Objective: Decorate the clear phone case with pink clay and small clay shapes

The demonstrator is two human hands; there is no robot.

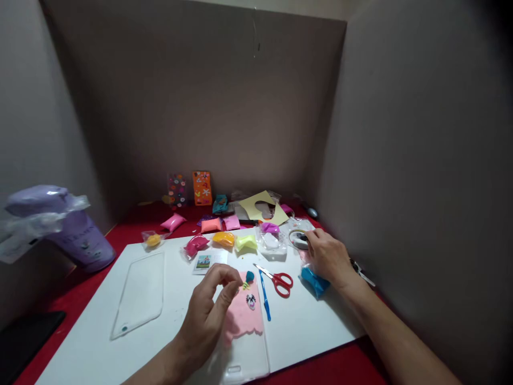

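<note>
My left hand hovers over a clear phone case, thumb and forefinger pinched. Whatever may be between the tips is too small to make out. Pink clay covers the case's upper part and bears a small white-and-black face figure, a teal clay piece and thin yellow-green bits. On the right, my right hand reaches down with its fingers drawn together beside a round ring-shaped item and a blue clay packet. Its fingertips are partly hidden, so what they grip is unclear.
Red-handled scissors and a blue tool lie right of the case. Another clear case rests left on the white board. Several clay packets line the back, before decorated cases. A purple cup-shaped container stands left.
</note>
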